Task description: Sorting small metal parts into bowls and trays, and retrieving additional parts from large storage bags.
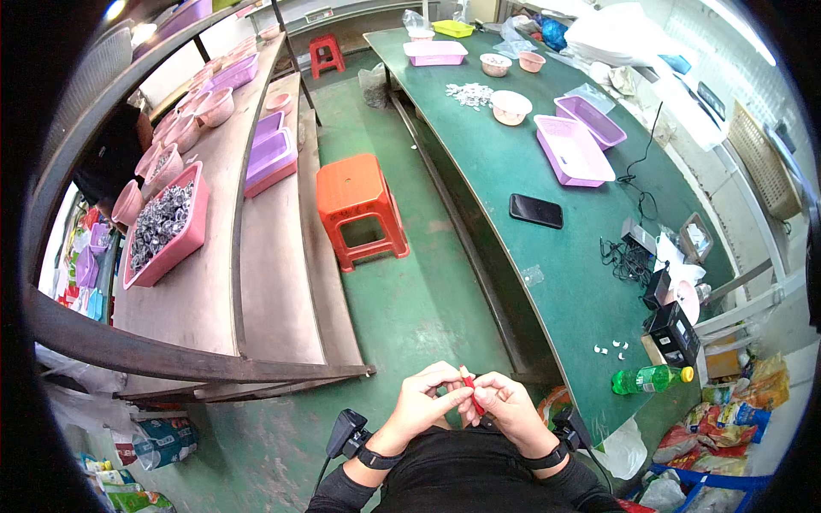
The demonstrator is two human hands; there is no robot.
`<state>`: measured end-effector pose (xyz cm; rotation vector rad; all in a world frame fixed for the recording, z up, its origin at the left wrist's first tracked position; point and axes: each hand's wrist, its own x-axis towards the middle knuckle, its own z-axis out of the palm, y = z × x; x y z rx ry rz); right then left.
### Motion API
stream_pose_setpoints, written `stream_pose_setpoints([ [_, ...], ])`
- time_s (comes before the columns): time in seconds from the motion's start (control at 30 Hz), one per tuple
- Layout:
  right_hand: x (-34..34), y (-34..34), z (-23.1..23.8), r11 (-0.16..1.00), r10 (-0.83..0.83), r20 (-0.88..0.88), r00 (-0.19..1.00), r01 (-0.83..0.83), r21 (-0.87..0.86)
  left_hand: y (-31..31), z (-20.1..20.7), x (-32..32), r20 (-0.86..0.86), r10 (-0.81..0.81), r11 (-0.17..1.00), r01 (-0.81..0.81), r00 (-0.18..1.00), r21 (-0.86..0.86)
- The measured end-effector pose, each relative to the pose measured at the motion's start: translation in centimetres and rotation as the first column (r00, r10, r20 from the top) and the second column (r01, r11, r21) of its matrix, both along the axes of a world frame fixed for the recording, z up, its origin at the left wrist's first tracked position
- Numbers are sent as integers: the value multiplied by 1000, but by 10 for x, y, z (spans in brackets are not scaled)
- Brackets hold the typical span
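Hands are together approx 6 o'clock in view: L hand (425,400) & R hand (510,403) both pinch a small red thing (471,395) btwn thumbs & fingertips, w/ the desk (581,282) off at 1–2 o'clock. Best practice, I'd say: light pinch, wrists steady, one hand as anchor while the other does fine adjs, pref. over the desk, as a slip here prob. means a drop to the floor (428,291).

Hard to see: fingers cover most of the red thing, so can't ID it, nor tell if the pale tip (464,373) is part of it or separate. L fingertips partly hidden. White bits (616,344), btwn 2 & 3 o'clock from hands, too small to ID.
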<state>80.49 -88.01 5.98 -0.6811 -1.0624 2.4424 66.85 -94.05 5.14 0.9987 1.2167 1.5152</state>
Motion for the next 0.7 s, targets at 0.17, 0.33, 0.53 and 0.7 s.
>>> stream_pose_setpoints([
  [0.17,-4,9,4,997,54,61,997,-58,56,2,8,1,-3,70,997,-70,998,19],
  [0.33,4,30,-5,757,-243,199,949,57,650,5,17,15,-91,84,983,-98,992,-154],
  [0.53,-7,35,25,782,-82,95,992,5,624,0,11,31,-295,206,975,-221,933,-18],
  [0.7,2,44,41,869,25,300,954,-169,466,2,6,39,-417,259,962,-271,871,33],
])
